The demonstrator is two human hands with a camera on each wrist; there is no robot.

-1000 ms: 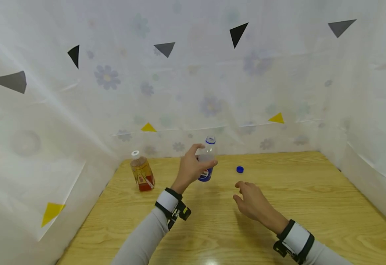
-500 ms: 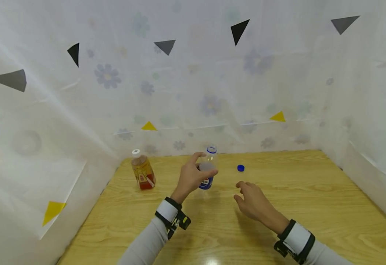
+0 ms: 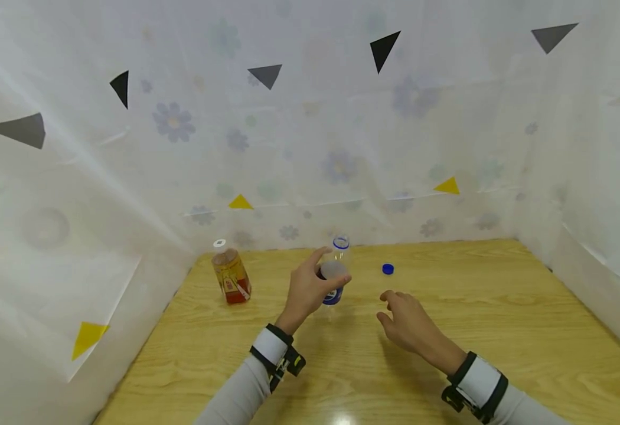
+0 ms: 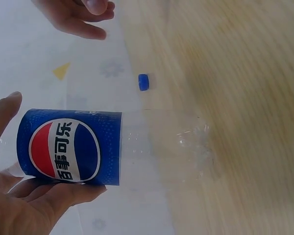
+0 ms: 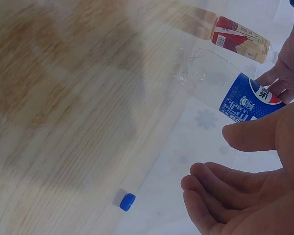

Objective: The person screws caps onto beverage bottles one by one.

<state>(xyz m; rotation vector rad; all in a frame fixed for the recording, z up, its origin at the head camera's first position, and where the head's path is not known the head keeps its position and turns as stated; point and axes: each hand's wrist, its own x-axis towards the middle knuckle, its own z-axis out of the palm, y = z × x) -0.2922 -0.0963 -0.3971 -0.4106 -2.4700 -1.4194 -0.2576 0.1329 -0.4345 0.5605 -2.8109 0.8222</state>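
Observation:
A clear plastic soda bottle (image 3: 333, 296) with a blue Pepsi-style label (image 4: 71, 147) stands nearly upright in my left hand (image 3: 304, 289). Thumb and fingers grip it around the label, and its base is close over the table. The bottle's mouth is uncapped, with a blue ring at the neck (image 3: 341, 243). My right hand (image 3: 408, 324) hovers to the right, fingers loosely bent, holding nothing. Beyond its fingertips a blue bottle cap (image 3: 388, 269) lies on the table, also visible in the right wrist view.
On the left of the wooden table (image 3: 448, 295) stands a second bottle (image 3: 231, 277), with a white cap, a yellow and red label and amber-red colouring. White flowered sheeting (image 3: 310, 147) with black, grey and yellow triangles encloses the back and sides.
My left hand has lowered the soda bottle toward the table, mostly in the first half second. The right hand has stayed almost still, and the cap lies where it was.

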